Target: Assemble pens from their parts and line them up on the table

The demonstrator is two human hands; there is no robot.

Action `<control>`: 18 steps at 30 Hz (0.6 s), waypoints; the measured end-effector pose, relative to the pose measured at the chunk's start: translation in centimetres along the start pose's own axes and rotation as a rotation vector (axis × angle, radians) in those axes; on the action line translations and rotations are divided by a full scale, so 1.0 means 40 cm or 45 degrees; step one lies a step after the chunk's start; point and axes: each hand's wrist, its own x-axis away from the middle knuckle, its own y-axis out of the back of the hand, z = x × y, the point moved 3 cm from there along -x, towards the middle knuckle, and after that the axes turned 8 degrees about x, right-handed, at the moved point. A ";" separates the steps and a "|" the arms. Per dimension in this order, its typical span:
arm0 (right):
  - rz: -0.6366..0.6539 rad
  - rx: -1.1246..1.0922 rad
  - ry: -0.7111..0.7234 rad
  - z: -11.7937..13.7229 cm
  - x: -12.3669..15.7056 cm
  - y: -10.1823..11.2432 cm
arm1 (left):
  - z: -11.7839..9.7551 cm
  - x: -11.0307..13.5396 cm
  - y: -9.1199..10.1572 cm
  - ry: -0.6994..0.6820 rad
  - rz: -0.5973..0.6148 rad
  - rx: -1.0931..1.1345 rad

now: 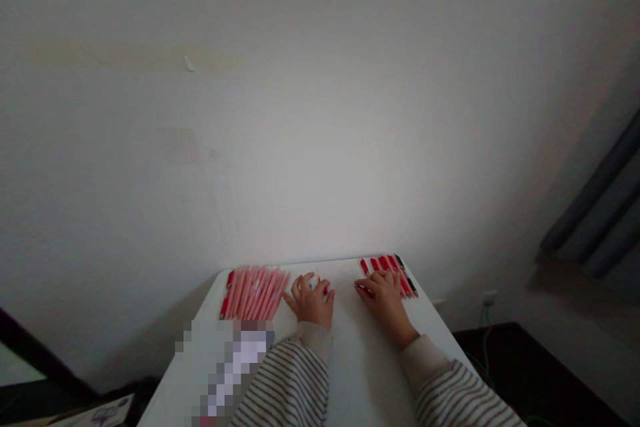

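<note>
My left hand (311,301) rests on the white table (365,360), fingers curled around a small red piece I cannot name. A row of several pink and red pens (254,292) lies just to its left. My right hand (383,297) lies on the table with its fingers closed on a pen-like thing at the near edge of a row of several red and black pens (389,269). Both sleeves are striped.
A plain white wall fills most of the view behind the table. A grey curtain (600,213) hangs at the right, with a wall socket and cable (487,303) below it. A blurred patch covers something on the table's near left. Papers (95,412) lie at the bottom left.
</note>
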 end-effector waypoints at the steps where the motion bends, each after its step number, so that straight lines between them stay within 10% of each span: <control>1: 0.016 0.027 0.003 0.002 0.001 -0.001 | 0.000 0.000 0.000 0.004 0.003 -0.003; 18: 0.150 0.104 -0.022 0.015 0.005 -0.002 | -0.013 0.004 0.004 0.039 0.107 -0.070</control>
